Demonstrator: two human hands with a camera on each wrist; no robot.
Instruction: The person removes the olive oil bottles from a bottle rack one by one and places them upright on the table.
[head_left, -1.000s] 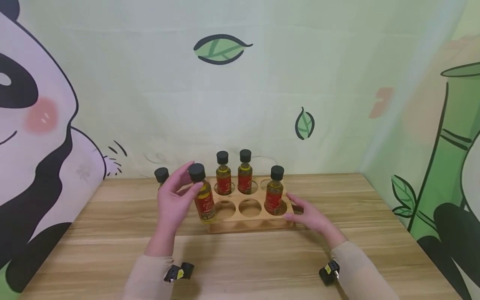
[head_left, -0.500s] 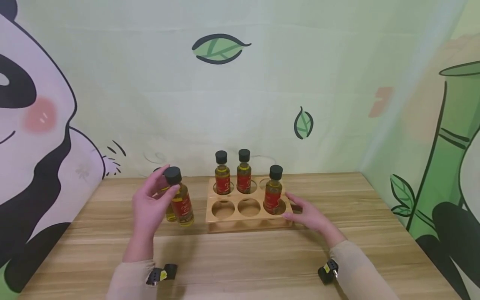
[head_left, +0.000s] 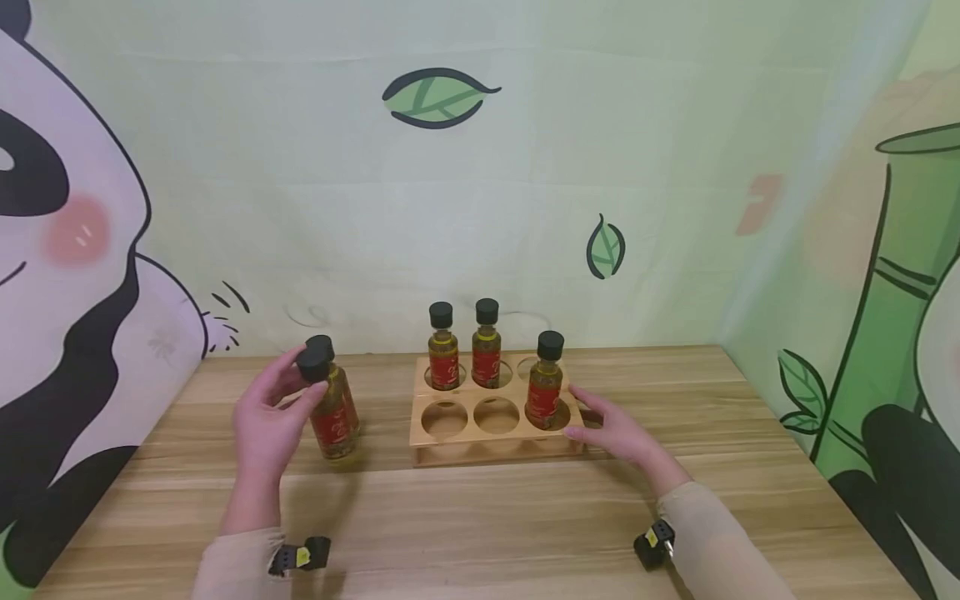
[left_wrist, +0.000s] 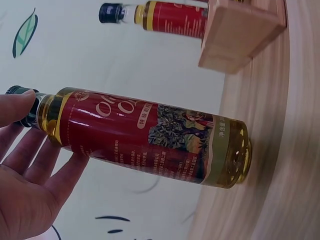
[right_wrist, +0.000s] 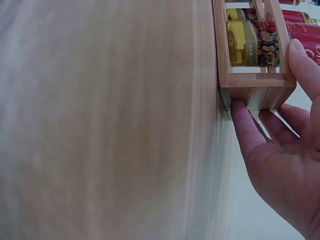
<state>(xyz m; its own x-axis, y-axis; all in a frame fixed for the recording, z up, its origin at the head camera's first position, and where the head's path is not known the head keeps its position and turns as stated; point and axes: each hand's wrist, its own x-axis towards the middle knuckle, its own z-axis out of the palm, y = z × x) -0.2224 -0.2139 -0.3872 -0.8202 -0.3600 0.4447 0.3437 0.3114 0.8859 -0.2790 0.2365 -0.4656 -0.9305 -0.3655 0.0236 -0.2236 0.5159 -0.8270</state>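
My left hand pinches the black cap and neck of an olive oil bottle, left of the wooden rack. In the left wrist view, the bottle shows a red label and yellow oil; whether its base touches the table I cannot tell. Just behind it stands a second bottle, mostly hidden. My right hand grips the rack's right end, thumb on the upper edge and fingers against the end panel. The rack holds a front-right bottle and two back-row bottles, left and middle.
Front-row holes at the left and middle hold no bottle, nor does the back-right hole. The wood-grain table ends at a cloth backdrop printed with a panda, leaves and bamboo.
My left hand has carried the bottle leftward from the rack's front-left corner and lowered it in front of the standing bottle. My right hand has stayed on the rack.
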